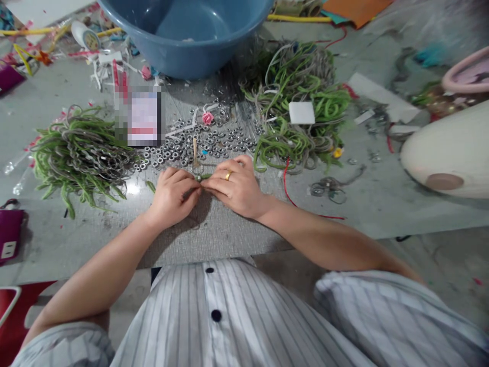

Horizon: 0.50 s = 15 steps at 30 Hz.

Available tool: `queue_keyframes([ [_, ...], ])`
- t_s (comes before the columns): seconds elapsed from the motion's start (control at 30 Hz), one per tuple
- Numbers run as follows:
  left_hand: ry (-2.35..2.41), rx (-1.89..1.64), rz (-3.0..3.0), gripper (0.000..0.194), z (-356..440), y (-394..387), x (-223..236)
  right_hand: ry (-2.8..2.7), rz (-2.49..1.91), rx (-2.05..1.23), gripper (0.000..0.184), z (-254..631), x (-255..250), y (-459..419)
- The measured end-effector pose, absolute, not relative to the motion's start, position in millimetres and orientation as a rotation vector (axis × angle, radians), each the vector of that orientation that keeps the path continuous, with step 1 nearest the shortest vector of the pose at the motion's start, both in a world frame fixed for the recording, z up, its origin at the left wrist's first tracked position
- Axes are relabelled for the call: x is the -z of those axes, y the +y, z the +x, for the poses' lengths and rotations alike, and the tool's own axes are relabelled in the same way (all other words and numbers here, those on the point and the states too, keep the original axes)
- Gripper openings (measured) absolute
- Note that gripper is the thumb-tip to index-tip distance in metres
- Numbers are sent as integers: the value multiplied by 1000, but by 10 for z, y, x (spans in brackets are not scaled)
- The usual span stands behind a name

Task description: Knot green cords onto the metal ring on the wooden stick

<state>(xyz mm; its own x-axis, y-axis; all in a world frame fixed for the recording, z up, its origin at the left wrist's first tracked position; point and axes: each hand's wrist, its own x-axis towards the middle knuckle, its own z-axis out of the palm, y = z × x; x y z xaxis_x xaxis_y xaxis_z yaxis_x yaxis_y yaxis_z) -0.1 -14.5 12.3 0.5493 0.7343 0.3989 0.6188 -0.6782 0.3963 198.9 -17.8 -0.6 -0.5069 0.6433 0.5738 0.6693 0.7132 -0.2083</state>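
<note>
My left hand (172, 196) and my right hand (236, 187) meet at the fingertips, low over the table near its front edge. Both are closed in a pinch on a short piece of green cord (207, 176). Something small and pale sits on the cord between the fingers, too small to name. Beyond the fingers lie many small metal nuts (168, 154) and a thin wooden stick (195, 152). A bundle of green and grey cords (76, 153) lies to the left of my left hand. To the right of my right hand is a looser pile of such cords (301, 102).
A blue basin (187, 48) stands at the back. A blurred-out phone-like screen (143, 120) lies left of the nuts. A white box (301, 112) rests on the right pile. Farther right are a red string (286, 181) and a large cream-coloured rounded object (454, 148).
</note>
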Motion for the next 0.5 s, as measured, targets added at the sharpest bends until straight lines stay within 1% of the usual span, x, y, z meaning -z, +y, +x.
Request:
queue_keyframes([
  [0.3,1185,-788,2606,16,-41,-138,-130,-2343,-1101,-46,23,2003,22,-153],
  [0.5,1256,-736,2662,14,-58,-135,-131,-2337,-1205,-88,16,2031,27,-130],
])
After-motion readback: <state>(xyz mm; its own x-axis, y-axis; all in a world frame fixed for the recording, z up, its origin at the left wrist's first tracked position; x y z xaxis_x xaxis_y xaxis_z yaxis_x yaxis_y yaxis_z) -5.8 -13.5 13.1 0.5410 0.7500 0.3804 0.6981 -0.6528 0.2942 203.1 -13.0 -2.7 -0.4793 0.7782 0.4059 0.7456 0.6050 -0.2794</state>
